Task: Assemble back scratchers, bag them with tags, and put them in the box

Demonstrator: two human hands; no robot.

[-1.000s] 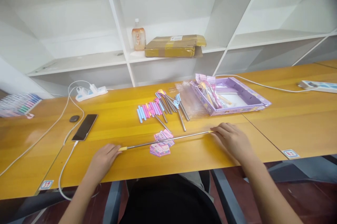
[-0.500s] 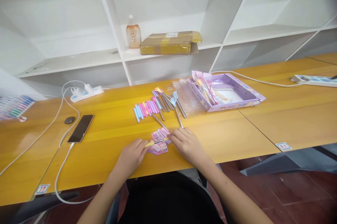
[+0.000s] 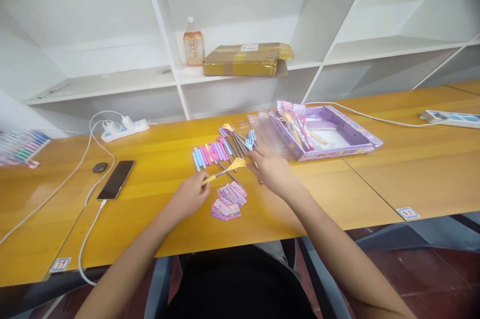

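Scene: a person seated at a yellow table, both bare hands out over a spread of small hand-shaped scratchers.
Left hand: fingers closed on the yellow grip of a collapsed yellow scratcher, holding it low over the table with its claw head pointing up and right, toward the pile.
Right hand: reaching past the claw head toward the metal rods; the fingers look loosely spread and blurred, and whether they grip anything cannot be told.
Pile: more scratchers, metal shafts with coloured heads, fanned out just beyond both hands.
Sleeves: a row of pink and blue grips lying side by side, touching the left edge of the pile.
Cards: a small stack of pink printed cards on the table just below the held scratcher, between the two arms.
Tray: a purple box to the right, holding more pink-wrapped pieces, with clear wrap lying between it and the pile.
Left of the work: a phone on a white cable, a power strip behind it.
Shelf behind: a bottle beside a taped parcel.
Risk, as judged: the right hand crossing close above the pile could sweep the loose rods out of their fan or knock sleeves out of their row; the scratcher, held only by its grip end, could snag its claw on the neighbouring shafts; either forearm could scatter the cards.
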